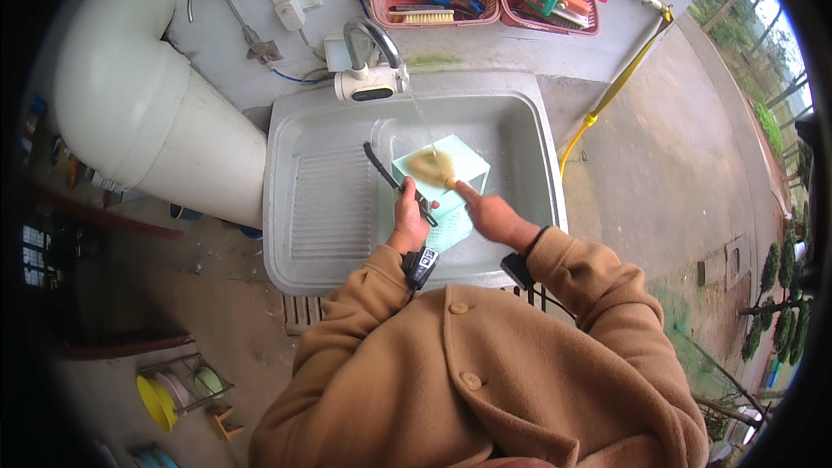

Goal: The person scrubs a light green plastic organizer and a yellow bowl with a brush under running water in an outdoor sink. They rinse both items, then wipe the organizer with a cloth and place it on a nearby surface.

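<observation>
My left hand [408, 220] is closed around a narrow black brush [381, 164] and also lies against a pale green plastic basket [453, 224] in the grey sink [328, 273]; whether it grips the basket too, I cannot tell. My right hand [495, 216] grips the handle of a brush with tan bristles [429, 168]. That brush's head is over the basket's pale upper face, slightly blurred. A thin stream of water falls onto it from the curved chrome faucet [377, 39]. The basket's perforated side faces me, partly behind my left hand.
Two pink baskets [434, 21] [548, 25] with brushes and other tools hang on the wall behind the sink. A ribbed drainboard [331, 208] forms the sink's left part. A thick white pipe [208, 143] stands at the left, a yellow hose [572, 143] at the right.
</observation>
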The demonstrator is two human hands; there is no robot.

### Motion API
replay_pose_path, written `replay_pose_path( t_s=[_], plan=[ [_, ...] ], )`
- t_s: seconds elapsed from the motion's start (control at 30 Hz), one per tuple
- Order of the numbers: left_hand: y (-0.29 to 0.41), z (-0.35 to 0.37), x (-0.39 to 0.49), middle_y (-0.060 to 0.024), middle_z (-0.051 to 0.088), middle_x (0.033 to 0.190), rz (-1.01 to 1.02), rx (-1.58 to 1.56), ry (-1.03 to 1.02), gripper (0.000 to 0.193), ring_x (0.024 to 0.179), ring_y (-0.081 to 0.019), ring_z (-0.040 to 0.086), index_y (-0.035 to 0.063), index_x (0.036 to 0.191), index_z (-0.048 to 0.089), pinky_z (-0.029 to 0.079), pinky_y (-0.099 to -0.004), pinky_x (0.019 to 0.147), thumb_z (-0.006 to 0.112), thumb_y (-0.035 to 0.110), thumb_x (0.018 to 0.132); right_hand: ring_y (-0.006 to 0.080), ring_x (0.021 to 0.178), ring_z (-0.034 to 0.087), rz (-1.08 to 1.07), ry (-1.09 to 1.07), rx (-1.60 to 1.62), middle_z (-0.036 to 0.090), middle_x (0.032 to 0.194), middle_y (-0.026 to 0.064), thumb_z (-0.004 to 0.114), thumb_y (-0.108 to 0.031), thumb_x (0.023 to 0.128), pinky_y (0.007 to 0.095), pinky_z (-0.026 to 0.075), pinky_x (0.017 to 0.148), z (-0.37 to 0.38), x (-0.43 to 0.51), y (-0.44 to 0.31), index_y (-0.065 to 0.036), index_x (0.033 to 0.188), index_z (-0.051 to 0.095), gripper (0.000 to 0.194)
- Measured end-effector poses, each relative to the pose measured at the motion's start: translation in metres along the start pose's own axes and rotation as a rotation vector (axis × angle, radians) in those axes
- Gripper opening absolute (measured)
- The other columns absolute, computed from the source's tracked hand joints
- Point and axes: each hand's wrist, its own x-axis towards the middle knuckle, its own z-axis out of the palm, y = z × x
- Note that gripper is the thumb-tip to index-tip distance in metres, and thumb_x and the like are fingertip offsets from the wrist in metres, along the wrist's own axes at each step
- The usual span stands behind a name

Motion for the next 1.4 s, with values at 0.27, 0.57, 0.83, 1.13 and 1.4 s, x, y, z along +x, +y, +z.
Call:
replay_pose_path(
  t_s=[0.27,0.57,0.83,1.13,1.4],
  plan=[
    [0.001,-0.007,0.007,-0.0034,0.062,0.109,0.018,0.008,-0.033,0.039,0.088,-0.0174,0.058,0.0094,0.122,0.053,0.048,-0.0326,0.071,0.037,0.04,0.105,0.0416,0.071,0.065,-0.024,0.043,-0.001,0.065,0.081,0.0273,0.048,-0.009,0.094,0.0471,0.052,0.065,0.007,-0.022,-0.016,-0.01,0.146,0.035,0.053],
    [-0.001,-0.017,0.022,-0.005,0.06,0.105,-0.012,-0.132,0.089,0.04,0.079,-0.0203,0.054,0.0088,0.116,0.054,0.047,-0.036,0.071,0.033,0.041,0.106,0.045,0.072,0.064,-0.113,0.233,0.159,0.063,0.082,0.0297,0.051,-0.011,0.095,0.0515,0.052,0.067,0.056,-0.027,0.007,-0.012,0.147,0.033,0.055],
    [0.027,-0.036,0.027,-0.0059,0.06,0.106,-0.026,-0.287,0.279,0.047,0.088,-0.0259,0.058,0.0112,0.115,0.055,0.05,-0.0416,0.077,0.033,0.051,0.103,0.0229,0.067,0.061,0.395,0.412,0.464,0.064,0.084,0.0153,0.048,-0.017,0.098,0.0356,0.05,0.055,0.056,-0.006,0.072,-0.019,0.149,0.033,0.054],
    [0.031,-0.029,0.023,-0.0135,0.055,0.112,-0.029,-0.345,0.341,0.049,0.105,-0.0331,0.059,-0.001,0.118,0.048,0.046,-0.0453,0.096,0.032,0.043,0.104,0.0184,0.057,0.058,0.167,0.149,0.822,0.063,0.085,0.0132,0.045,-0.022,0.1,0.0309,0.049,0.045,0.096,0.018,-0.024,-0.027,0.154,0.016,0.062],
    [0.037,-0.057,0.018,-0.0188,0.055,0.12,-0.1,-0.521,0.416,0.049,0.11,-0.0361,0.058,-0.0103,0.118,0.046,0.048,-0.0498,0.099,0.026,0.032,0.104,0.0224,0.056,0.059,0.692,-0.037,0.762,0.061,0.091,0.017,0.042,-0.012,0.098,0.0356,0.052,0.042,0.107,0.006,0.048,-0.026,0.152,0.021,0.06]
  ],
)
